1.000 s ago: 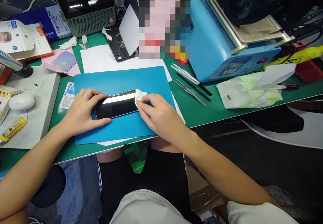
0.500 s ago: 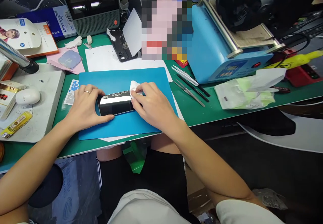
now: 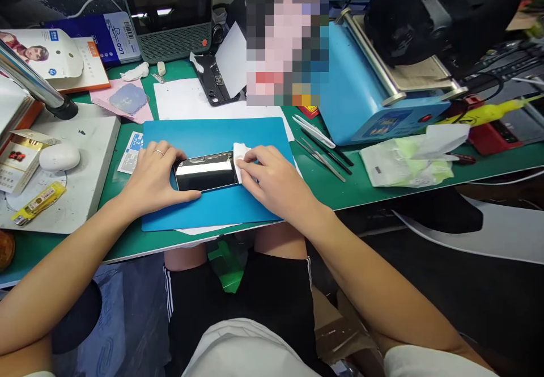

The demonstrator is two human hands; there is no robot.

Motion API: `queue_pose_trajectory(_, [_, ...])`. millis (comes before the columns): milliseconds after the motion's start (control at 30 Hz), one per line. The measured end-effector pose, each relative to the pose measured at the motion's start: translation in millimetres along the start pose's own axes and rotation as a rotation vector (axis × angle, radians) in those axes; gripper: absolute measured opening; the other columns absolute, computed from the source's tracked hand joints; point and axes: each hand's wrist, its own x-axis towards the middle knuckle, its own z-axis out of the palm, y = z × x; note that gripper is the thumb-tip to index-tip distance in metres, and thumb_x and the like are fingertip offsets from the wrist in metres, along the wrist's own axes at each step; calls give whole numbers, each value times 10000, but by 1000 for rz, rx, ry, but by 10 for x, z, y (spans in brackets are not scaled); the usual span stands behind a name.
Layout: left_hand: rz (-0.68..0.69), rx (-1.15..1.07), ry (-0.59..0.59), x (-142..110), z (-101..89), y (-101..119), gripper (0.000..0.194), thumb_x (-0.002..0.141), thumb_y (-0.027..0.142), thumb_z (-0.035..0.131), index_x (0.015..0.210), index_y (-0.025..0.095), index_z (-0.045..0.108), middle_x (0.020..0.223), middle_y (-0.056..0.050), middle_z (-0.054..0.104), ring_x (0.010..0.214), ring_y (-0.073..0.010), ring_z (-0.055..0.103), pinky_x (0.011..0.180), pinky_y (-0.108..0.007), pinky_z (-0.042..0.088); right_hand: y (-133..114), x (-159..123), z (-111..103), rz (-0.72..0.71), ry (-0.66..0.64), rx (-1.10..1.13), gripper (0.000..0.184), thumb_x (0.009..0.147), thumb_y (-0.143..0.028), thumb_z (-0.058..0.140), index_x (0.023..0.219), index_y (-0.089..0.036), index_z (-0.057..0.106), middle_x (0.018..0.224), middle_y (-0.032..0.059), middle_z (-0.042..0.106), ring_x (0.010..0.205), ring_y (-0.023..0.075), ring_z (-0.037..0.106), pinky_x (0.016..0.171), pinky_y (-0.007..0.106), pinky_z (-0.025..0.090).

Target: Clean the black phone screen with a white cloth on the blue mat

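On the blue mat lies a smartphone with its dark, glossy face up and a bright light streak across it. My left hand grips its left end, thumb along the near edge and fingers at the far edge. With thumb and fingers pinched, my right hand holds a folded white wipe against the phone's right end. Part of the wipe is hidden behind the fingers.
Tweezers and pens lie right of the mat, near a tissue pack. A blue machine with metal rails stands behind. At the left, a white mouse and yellow packet rest on a pale board.
My right hand moved the wipe a little left, then back to the right end of the phone. My left hand keeps its grip. The whole view has shifted slightly.
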Motion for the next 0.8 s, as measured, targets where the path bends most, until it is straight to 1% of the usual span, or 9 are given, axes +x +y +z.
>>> queue_pose_trajectory(67, [-3,2,-3,3,3,-3,762,744,729,827,1236,174,656,1190,-131,612,1177,-402,531,1048,-565,448,3,-4,10,6,4,14,318,1112,-180,480,1025,-165,786,1070,148,710,953,272,597,830,430,527])
queue_pose_trajectory(233, [-4,-7,14,3,14,-24,760,729,737,838,1222,189,654,1190,-126,619,1168,-400,539,1035,-560,454,54,158,46,-18,-74,60,331,1112,-197,496,967,-156,791,1070,143,692,960,263,582,852,418,514])
queue_pose_trajectory(433, [14,-9,14,1,9,-36,758,742,752,826,1226,196,651,1193,-122,618,1164,-393,541,1035,-555,461,128,98,0,-50,-62,67,353,1122,-228,471,1024,-176,806,1067,133,675,966,268,582,839,423,517])
queue_pose_trajectory(600, [30,11,14,17,3,-52,789,752,775,806,1247,180,652,1192,-128,615,1157,-398,543,1027,-575,467,195,180,-22,-84,-116,60,362,1129,-245,477,1018,-146,807,1083,151,683,964,274,595,831,423,524])
queue_pose_trajectory(667, [25,14,12,19,-1,-58,788,756,781,799,1251,185,654,1193,-126,615,1151,-396,546,1020,-577,470,178,151,-52,-107,-120,47,361,1131,-236,469,1068,-120,806,1098,164,694,974,277,608,835,423,531])
queue_pose_trajectory(800, [19,12,5,14,-6,-55,797,760,789,793,1259,183,657,1204,-132,616,1161,-401,548,1007,-574,474,59,-32,-100,-129,-86,35,340,1135,-210,461,1197,-105,779,1122,171,717,988,279,624,876,435,549])
